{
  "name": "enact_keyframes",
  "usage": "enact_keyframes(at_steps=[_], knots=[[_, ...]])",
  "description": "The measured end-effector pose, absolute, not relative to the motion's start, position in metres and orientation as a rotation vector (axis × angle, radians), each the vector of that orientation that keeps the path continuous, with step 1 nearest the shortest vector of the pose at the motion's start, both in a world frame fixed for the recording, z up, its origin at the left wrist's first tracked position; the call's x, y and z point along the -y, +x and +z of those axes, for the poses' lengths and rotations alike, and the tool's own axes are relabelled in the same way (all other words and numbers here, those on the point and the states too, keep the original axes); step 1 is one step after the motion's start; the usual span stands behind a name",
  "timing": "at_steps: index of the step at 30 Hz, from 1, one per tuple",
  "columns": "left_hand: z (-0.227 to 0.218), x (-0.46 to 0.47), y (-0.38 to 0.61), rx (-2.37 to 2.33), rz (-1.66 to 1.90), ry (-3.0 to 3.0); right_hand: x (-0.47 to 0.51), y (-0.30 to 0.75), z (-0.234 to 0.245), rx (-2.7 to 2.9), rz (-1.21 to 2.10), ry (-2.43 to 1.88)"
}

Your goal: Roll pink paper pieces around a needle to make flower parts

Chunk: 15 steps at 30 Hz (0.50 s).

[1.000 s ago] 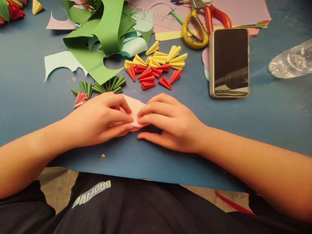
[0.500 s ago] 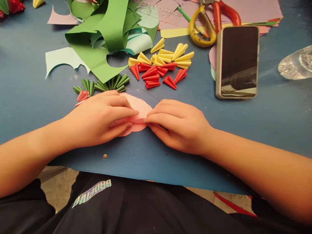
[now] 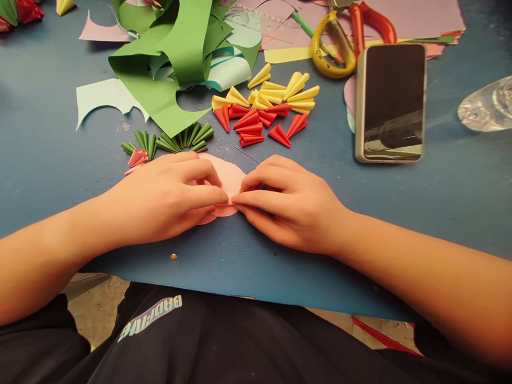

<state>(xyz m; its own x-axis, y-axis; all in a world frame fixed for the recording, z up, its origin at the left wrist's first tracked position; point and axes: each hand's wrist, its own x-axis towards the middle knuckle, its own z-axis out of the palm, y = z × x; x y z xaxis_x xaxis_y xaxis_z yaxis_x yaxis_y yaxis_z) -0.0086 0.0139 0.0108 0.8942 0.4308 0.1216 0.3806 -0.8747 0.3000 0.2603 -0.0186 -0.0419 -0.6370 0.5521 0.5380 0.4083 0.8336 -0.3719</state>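
Note:
Pink rounded paper (image 3: 226,173) lies near the table's front edge, with a narrow fold along its lower part. My left hand (image 3: 176,194) is closed on that fold, thumb and fingertips pinching it from the left. From the right, my right hand (image 3: 292,205) pinches the same fold, its fingertips meeting those of the left. Both hands cover much of the paper. A thin metal needle (image 3: 247,154) lies just behind my right hand. Green paper cones (image 3: 186,137) and a few pink ones (image 3: 137,158) sit behind my left hand.
Red cones (image 3: 250,122) and yellow cones (image 3: 280,93) lie mid-table. Green paper scraps (image 3: 150,82) pile behind, left. Scissors (image 3: 334,45) and a phone (image 3: 394,104) are at right, near a clear glass object (image 3: 490,104). A ruler (image 3: 276,26) lies on the pink sheets (image 3: 424,18).
My right index finger has lifted and bent, and its thumb and fingertips have shifted slightly left along the fold. My left fingers have curled more, and the fingertips now nearly touch.

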Motion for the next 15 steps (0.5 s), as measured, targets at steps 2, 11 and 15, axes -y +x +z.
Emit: enact_keyframes(at_steps=[2,11,15], knots=[[0.0116,-0.0133,-0.0086,-0.586,0.285,2.817,0.0194,0.2601,-0.0424,2.352,0.267,-0.72],[0.014,-0.0125,-0.0072,-0.573,0.227,2.921,0.0197,0.2602,-0.0432,2.375,0.215,-0.661],[0.014,-0.0113,-0.0074,-0.615,0.167,2.911,0.0189,0.261,-0.0436,2.384,0.211,-0.653]])
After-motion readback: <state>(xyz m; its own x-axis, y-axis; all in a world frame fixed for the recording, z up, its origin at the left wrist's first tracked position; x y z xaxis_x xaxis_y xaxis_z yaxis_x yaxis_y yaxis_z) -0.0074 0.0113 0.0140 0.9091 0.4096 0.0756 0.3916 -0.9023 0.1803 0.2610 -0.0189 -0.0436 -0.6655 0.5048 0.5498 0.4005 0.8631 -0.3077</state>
